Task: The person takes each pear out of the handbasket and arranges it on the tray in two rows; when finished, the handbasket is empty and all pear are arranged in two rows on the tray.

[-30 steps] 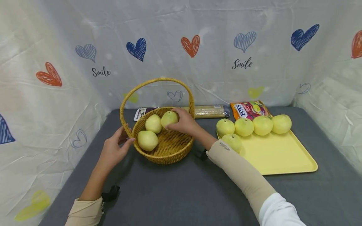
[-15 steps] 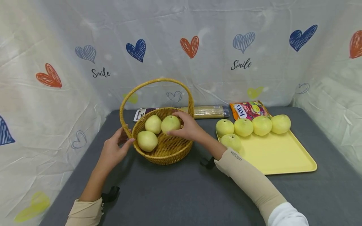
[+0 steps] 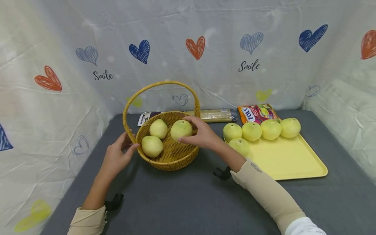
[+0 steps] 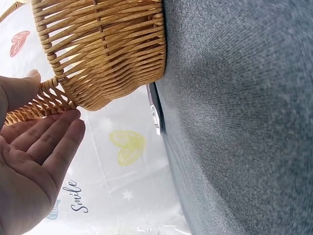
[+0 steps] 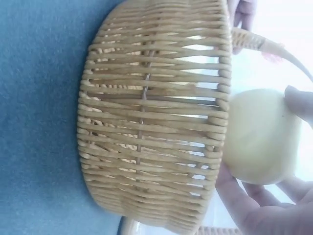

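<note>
A yellow-green pear (image 3: pixel 180 130) is in my right hand (image 3: pixel 204 132), thumb on one side and fingers on the other. In the right wrist view this pear (image 5: pixel 261 137) stands at the level of the rim of the wicker basket (image 5: pixel 151 112) or above it. Two more pears lie inside, one at the back (image 3: pixel 158 129) and one at the front left (image 3: pixel 152 146). My left hand (image 3: pixel 118 153) holds the foot of the basket's arched handle (image 3: pixel 129 130); in the left wrist view, thumb and fingers (image 4: pixel 61 139) lie on either side of it.
Right of the basket is a yellow tray (image 3: pixel 288 160) with several pears along its back and left edges. Behind it lies an orange candy bag (image 3: pixel 258 113). A long clear packet (image 3: pixel 215 115) lies behind the basket, on the grey tablecloth (image 3: pixel 176 202).
My right hand has drawn the pear to the right and a little toward me, and it looks larger now. The left hand stays on the handle; the basket has hardly moved.
</note>
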A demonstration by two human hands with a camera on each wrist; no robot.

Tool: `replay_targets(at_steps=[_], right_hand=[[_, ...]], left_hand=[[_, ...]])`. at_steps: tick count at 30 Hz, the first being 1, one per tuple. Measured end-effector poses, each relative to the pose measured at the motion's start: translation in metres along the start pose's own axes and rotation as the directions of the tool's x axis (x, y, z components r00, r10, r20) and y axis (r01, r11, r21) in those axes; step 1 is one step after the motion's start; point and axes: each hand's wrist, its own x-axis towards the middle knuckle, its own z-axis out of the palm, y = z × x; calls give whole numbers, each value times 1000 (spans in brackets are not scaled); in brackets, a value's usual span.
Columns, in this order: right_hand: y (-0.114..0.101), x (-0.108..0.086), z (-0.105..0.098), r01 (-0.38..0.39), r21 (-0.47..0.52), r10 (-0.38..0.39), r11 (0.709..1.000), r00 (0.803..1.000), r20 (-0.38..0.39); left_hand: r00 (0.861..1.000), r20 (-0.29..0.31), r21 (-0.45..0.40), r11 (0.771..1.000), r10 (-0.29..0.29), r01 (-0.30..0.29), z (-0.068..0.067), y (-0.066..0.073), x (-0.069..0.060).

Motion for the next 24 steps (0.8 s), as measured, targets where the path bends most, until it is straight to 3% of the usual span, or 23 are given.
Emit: replay_targets(at_steps=[24], right_hand=[[4, -54, -36, 3, 130, 2, 991, 999, -36]], left_hand=[[1000, 4, 13, 1000, 3, -3, 0, -1, -1]])
